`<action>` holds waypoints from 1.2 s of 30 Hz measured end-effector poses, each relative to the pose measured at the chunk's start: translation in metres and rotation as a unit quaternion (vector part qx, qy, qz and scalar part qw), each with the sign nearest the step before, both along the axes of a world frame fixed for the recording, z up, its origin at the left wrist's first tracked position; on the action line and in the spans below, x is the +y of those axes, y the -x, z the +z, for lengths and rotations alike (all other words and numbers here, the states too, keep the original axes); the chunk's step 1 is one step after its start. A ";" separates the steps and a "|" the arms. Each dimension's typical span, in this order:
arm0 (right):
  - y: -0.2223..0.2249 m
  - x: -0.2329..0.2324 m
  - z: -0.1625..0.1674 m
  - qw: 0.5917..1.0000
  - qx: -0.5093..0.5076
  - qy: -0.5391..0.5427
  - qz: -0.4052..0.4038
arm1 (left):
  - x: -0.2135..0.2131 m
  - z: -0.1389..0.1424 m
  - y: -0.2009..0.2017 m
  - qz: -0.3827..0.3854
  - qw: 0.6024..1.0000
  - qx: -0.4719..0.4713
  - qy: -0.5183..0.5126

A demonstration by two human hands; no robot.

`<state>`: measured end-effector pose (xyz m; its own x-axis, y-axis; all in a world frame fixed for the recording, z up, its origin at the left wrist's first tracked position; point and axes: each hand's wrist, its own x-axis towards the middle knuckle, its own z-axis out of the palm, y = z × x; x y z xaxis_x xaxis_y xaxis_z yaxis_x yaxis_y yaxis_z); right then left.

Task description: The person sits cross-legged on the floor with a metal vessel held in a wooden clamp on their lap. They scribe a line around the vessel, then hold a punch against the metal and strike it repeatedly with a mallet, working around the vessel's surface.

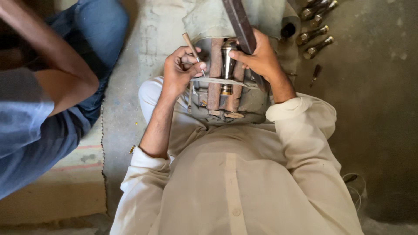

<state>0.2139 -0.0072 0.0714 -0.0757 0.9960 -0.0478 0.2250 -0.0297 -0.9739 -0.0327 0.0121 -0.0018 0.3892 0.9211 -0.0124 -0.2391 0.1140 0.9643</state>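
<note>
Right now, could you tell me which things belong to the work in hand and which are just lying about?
In use:
left hand with thin tool
right hand with dark bar
metal piece between rusty blocks

Lying about:
spare metal pieces
small tool

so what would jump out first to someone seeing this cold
Probably the shiny metal spindle at top centre, lying between two rusty bars on the person's lap. The left hand pinches a thin wooden-handled tool beside it, and the right hand grips a long dark flat bar. More metal pieces lie on the floor at top right, and another person's arm fills the left.
</note>
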 end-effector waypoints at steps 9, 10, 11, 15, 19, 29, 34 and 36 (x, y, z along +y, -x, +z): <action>-0.044 -0.017 0.006 0.984 0.148 0.092 -0.021 | 0.019 0.007 -0.048 0.003 0.982 0.027 -0.189; -0.051 -0.025 0.008 0.981 0.168 0.091 -0.005 | 0.019 0.008 -0.053 0.010 0.978 0.037 -0.204; -0.058 -0.031 0.010 0.978 0.188 0.090 0.011 | 0.019 0.010 -0.058 0.016 0.975 0.046 -0.219; -0.079 -0.045 0.015 0.989 0.099 0.105 0.042 | 0.016 0.017 -0.067 0.028 0.969 0.069 -0.236; -0.096 -0.049 0.023 0.993 0.014 0.051 0.106 | 0.009 0.019 -0.068 0.066 0.957 0.104 -0.262; -0.088 -0.029 0.076 0.859 -0.424 -0.288 0.003 | 0.009 0.007 -0.082 0.117 0.931 0.156 -0.309; -0.100 -0.044 0.119 0.649 -0.690 -0.318 0.046 | 0.016 0.017 -0.077 0.064 0.914 0.151 -0.372; -0.103 -0.045 0.122 0.624 -0.705 -0.332 0.052 | 0.021 0.023 -0.074 0.032 0.907 0.160 -0.388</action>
<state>0.3167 -0.0518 0.1938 -0.4914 0.8245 0.2807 0.8393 0.3623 0.4053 0.0408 0.0336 0.0213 0.4259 0.7209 0.5468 0.0849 -0.6335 0.7691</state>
